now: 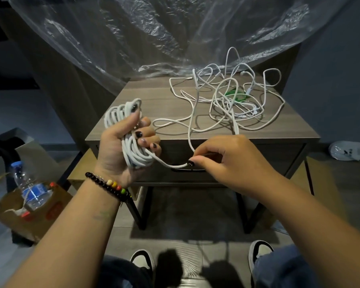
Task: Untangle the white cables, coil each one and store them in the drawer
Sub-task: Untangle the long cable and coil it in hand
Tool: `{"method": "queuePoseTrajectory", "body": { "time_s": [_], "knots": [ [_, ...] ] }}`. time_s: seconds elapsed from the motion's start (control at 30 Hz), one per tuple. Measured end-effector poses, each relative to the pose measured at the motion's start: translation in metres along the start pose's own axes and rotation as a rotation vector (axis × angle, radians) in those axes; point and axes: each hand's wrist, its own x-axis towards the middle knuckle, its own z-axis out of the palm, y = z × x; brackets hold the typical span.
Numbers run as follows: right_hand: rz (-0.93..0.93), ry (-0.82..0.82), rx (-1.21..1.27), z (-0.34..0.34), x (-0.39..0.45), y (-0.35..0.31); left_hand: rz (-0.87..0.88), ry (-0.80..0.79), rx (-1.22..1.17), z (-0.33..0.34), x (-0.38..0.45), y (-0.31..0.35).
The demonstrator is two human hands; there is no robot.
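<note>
Holding one coil [131, 142], two hands [121, 150]

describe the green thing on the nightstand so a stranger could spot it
Start at the grey-brown wooden nightstand and go to its far right, where loose white cables lie tangled. Under that tangle sits a flat translucent green object, the only coloured item there.

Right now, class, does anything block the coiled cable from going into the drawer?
Yes: the drawer under the tabletop is closed, and the coil in the left hand still trails into the tangle.
</note>
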Motion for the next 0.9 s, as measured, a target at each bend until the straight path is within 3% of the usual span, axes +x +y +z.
{"method": "queuePoseTrajectory", "body": {
  "time_s": [0.1,0.2,0.33,0.53,0.9],
  "knots": [
    [-0.138,0.112,-0.023,-0.001,0.002,0.001,0.01,0.156,0.256,0.007,0.001,-0.008],
    [-0.21,0.21,0.019,-0.001,0.002,0.0,-0.019,0.271,0.316,0.011,0.005,-0.016],
    [-0.197,0.293,0.134,-0.001,0.003,-0.004,-0.133,0.161,0.371,0.023,0.001,-0.021],
    [-0.195,0.254,0.205,-0.002,0.003,-0.005,-0.268,0.094,0.383,0.025,-0.003,-0.026],
    [-0.076,0.155,0.222,-0.022,0.007,0.014,-0.284,0.103,0.446,0.019,0.001,-0.024]
  ]
}}
